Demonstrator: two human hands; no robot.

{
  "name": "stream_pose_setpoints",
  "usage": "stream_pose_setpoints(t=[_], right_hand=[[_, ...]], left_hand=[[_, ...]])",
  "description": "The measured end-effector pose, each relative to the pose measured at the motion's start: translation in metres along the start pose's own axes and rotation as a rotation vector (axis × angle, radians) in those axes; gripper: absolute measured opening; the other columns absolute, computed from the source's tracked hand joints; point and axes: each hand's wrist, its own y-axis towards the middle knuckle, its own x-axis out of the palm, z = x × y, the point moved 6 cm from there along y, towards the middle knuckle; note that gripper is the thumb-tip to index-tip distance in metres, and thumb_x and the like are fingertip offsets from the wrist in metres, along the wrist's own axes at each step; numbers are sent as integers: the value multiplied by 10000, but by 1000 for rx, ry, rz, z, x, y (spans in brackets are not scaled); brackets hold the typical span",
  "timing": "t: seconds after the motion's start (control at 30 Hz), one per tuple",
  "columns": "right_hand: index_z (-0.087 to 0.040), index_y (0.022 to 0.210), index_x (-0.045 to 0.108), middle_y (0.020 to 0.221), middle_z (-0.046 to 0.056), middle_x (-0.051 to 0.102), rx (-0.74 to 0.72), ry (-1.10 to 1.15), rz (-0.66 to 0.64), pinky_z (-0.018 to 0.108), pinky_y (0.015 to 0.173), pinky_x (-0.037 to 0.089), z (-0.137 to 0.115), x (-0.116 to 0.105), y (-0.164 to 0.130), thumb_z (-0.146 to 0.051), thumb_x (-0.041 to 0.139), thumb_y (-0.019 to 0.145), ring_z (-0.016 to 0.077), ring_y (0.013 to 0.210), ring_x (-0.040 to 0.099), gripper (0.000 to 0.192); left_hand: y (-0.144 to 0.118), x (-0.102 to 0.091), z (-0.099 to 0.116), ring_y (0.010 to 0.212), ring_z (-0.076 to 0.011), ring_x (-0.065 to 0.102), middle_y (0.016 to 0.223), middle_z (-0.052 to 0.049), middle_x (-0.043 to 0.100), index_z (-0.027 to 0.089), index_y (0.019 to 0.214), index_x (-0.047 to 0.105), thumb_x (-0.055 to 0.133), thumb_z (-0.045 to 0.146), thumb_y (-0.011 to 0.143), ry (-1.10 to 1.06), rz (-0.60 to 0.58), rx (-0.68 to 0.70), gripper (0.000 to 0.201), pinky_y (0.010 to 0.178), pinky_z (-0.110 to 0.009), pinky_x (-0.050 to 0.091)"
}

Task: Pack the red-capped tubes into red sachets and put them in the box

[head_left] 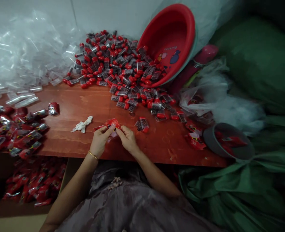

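**A:** What are the hands doing?

**B:** Both sit near the front edge of the table (67, 106), about the middle. The left hand (100, 139) and right hand (127, 138) have their fingertips pinched on one red packet (112, 123), which is held between them just above the wood. Fingers are curled in close, thumbs meeting forefingers; only the packet is in their grip. A gold bangle (93, 155) is on the left wrist.

**A:** Anything close by?

**B:** A small capsule (143, 124) with a red cap lies just right of the right hand, apart from it. A crumpled white scrap (82, 125) lies left of the left hand.

**A:** And farther back?

**B:** A big pile of capsules (118, 64) covers the back of the table, spilling from a red basin (171, 42) tipped on its side at the back right corner. Clear bags (23, 54) are heaped at the back left corner.

**A:** The sides?

**B:** Wrapped red packs (14, 129) are stacked along the left edge, with more in a box (33, 183) below that edge. At the right edge there is a grey bowl (226, 141) holding red packets, and beside it a clear plastic bag (214, 100). Green sacks (258, 64) fill the space beyond the right edge.
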Motion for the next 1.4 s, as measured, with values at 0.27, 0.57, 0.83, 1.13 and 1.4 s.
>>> stream_pose_setpoints(t=[0.27,0.57,0.83,1.13,1.4], right_hand=[[-215,622,502,619,-10,552,-47,-206,-31,256,624,393,-4,-44,1,-395,414,897,138,622,521,340],[-171,737,648,862,158,686,395,-1050,92,331,685,417,37,-127,21,-559,483,834,273,876,615,433],[-186,880,586,796,66,674,190,-632,251,302,675,434,35,-128,3,-447,516,820,208,741,629,277],[-197,840,560,485,-73,515,236,53,12,209,461,410,0,-83,-45,-406,554,808,98,396,515,211],[-186,798,586,480,-74,482,197,0,-2,190,423,361,-11,-72,-46,-367,564,809,74,390,457,182]], left_hand=[[0,6,1,487,-72,454,527,28,588,143,621,700,782,430,582,156,-23,167,302,491,-198,350],[-5,19,-5,559,-103,597,619,-6,659,125,629,651,867,416,401,-134,24,-96,428,569,-205,467],[-7,12,-10,661,-146,677,708,-27,709,142,685,628,878,326,440,-258,44,-212,396,677,-247,516],[-11,23,-12,630,-130,653,682,-26,697,128,664,630,865,401,450,-225,-27,-226,419,637,-237,507],[-15,26,-12,605,-119,634,688,-30,691,120,717,650,843,422,500,-184,-101,-228,420,617,-236,517]])
